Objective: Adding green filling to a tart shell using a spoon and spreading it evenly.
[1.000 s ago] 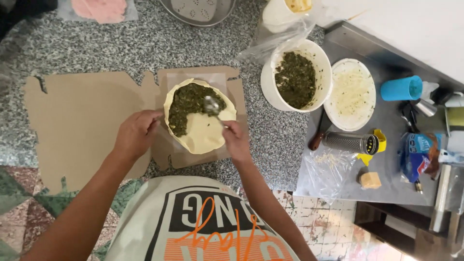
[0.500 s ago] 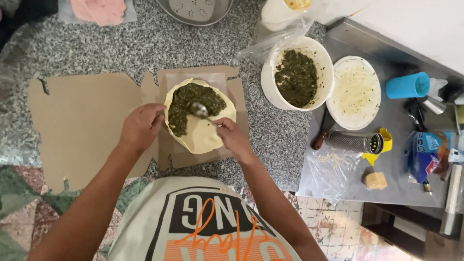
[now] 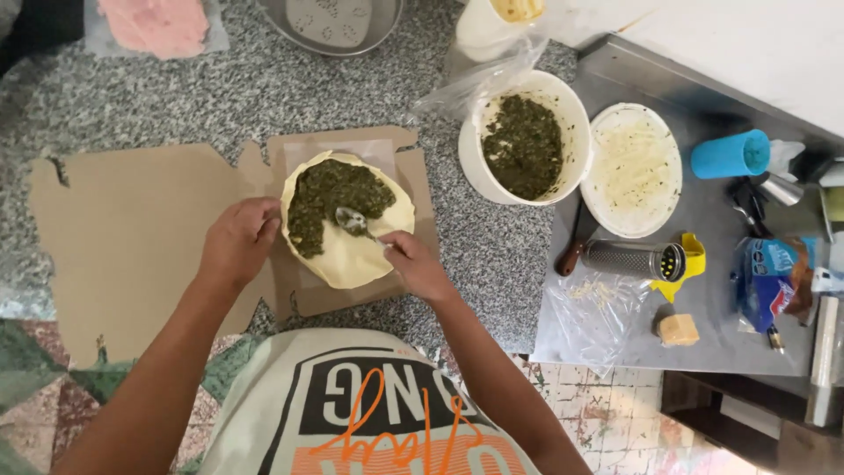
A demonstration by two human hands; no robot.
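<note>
Now, by size:
Cardboard (image 3: 132,237): flat brown sheet on the speckled counter, under the dough.
Dough (image 3: 360,255): pale round disc on the cardboard, between both hands; its upper half is covered in dark green filling (image 3: 330,198), the lower part bare.
Left hand (image 3: 237,242): at the dough's left edge, fingers curled, tips touching the rim.
Right hand (image 3: 418,264): at the dough's lower right edge, fingers pinched narrow on the spoon handle.
Spoon (image 3: 352,222): metal, bowl resting mid-dough at the filling's edge.
</note>
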